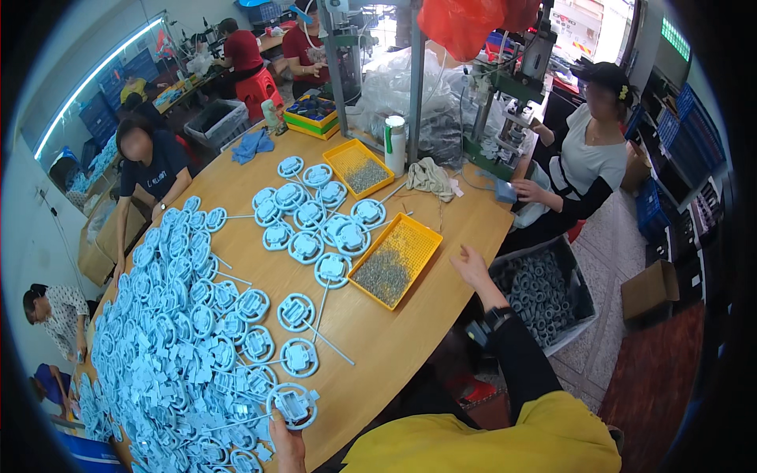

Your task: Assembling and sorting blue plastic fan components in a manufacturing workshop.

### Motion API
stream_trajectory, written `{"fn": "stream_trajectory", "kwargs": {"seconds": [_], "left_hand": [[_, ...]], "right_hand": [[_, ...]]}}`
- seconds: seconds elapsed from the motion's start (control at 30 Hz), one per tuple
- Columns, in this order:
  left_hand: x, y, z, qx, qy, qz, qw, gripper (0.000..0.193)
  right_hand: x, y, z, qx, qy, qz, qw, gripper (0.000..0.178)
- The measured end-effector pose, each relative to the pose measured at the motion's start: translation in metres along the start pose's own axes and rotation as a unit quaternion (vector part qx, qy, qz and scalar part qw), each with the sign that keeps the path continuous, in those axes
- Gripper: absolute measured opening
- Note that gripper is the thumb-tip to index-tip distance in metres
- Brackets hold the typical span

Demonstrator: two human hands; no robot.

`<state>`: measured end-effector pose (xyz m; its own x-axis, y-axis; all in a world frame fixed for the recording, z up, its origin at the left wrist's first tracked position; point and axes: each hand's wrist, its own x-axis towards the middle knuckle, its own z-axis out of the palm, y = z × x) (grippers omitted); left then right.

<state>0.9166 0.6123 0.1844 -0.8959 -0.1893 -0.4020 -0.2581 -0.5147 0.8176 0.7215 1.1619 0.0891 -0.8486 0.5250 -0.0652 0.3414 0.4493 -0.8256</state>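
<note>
Near the table's front edge, my left hand grips a light-blue round plastic housing by its lower rim. The housing has a ring-shaped edge and a boxy centre. My right hand hovers by the table's right edge, fingers stretched out, with nothing visible in them. Closest to it is a yellow tray of small metal pieces, apart from the fingers. Left of that tray lie loose housings, some with thin rods. A big heap of the same blue parts covers the table's left side.
A second yellow tray stands farther back beside a white bottle and a rag. Right of the table, a bin holds grey rings. A co-worker sits by a press; another leans in at the left.
</note>
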Motion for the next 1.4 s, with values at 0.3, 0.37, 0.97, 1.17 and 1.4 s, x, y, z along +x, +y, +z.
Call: {"fn": "stream_trajectory", "kwargs": {"seconds": [0.3, 0.37, 0.97, 1.17, 1.4], "left_hand": [[0.039, -0.019, 0.079, 0.037, 0.101, 0.022, 0.994, 0.041], [0.047, -0.024, 0.09, 0.028, 0.089, 0.034, 0.995, 0.042], [0.064, -0.013, 0.171, 0.009, 0.171, 0.052, 0.984, 0.043], [0.057, -0.029, 0.154, 0.228, 0.244, -0.001, 0.942, 0.047], [0.055, -0.032, 0.134, 0.206, 0.272, -0.021, 0.94, 0.045]], "right_hand": [[0.145, -0.052, 0.051, -0.195, -0.026, 0.02, 0.98, 0.053], [0.166, -0.011, 0.045, -0.185, 0.013, -0.01, 0.983, 0.04], [0.235, -0.172, 0.192, -0.022, -0.151, -0.193, 0.969, 0.015], [0.258, -0.143, 0.218, 0.011, -0.04, -0.183, 0.982, 0.009], [0.295, -0.161, 0.247, 0.026, 0.012, -0.195, 0.98, 0.01]]}}
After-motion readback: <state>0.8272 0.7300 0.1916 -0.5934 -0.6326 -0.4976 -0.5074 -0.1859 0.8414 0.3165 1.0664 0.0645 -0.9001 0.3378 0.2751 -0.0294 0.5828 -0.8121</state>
